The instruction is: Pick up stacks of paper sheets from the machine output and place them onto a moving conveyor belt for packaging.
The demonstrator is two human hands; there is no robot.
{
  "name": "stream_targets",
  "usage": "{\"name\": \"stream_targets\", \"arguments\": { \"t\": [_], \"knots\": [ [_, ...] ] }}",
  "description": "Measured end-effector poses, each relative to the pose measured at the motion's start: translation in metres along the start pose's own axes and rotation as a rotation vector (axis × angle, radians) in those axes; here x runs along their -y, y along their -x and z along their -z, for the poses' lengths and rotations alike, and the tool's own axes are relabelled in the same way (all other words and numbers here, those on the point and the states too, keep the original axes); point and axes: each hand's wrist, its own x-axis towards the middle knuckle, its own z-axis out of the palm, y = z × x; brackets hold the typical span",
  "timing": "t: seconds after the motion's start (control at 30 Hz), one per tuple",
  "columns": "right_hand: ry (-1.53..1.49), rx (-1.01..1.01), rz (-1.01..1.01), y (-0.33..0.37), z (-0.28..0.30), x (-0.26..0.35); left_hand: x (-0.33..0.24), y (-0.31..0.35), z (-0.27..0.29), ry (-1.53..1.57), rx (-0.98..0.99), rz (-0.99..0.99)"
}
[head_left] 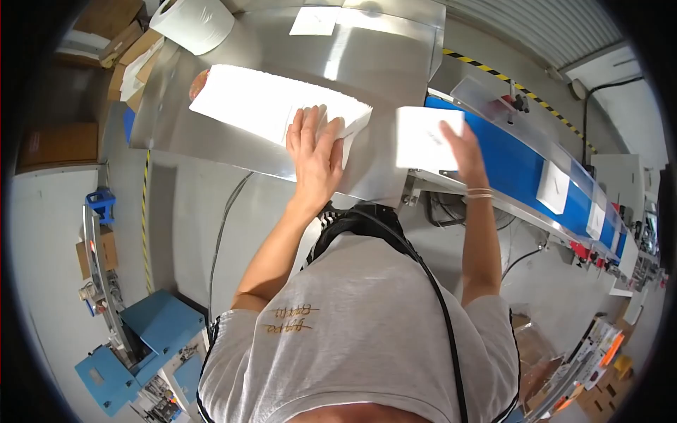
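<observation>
A long row of white square packets (pixel 247 101), packed close together, lies across the steel table. My left hand (pixel 314 151) rests on the near right end of this row with its fingers stretched out. To its right, my right hand (pixel 464 151) grips a single white square packet (pixel 423 137) by its right side, thumb on top. That packet is over the gap between the table and the start of a blue conveyor belt (pixel 504 155). More white packets, including one (pixel 553 187) nearby, lie spaced out along the belt. The underside of the held packet is hidden.
A large white roll (pixel 194 27) stands at the table's far left, in front of cardboard boxes (pixel 134 67). Another white packet (pixel 314 21) lies at the far edge of the steel table (pixel 268 42). A clear guard (pixel 525 116) runs along the belt's far side. A black cable hangs down my front.
</observation>
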Motion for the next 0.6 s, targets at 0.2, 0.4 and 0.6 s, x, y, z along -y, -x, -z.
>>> {"name": "stream_targets", "arguments": {
  "t": [0.2, 0.4, 0.6],
  "knots": [
    [1.166, -0.702, 0.064, 0.012, 0.05, -0.011, 0.008, -0.003, 0.009, -0.008, 0.014, -0.021],
    [0.62, 0.027, 0.699, 0.013, -0.03, 0.029, 0.01, -0.007, 0.013, 0.034, 0.046, 0.027],
    [0.34, 0.281, 0.519, 0.009, -0.106, 0.032, 0.011, -0.008, 0.013, 0.054, 0.096, 0.046]
  ]
}}
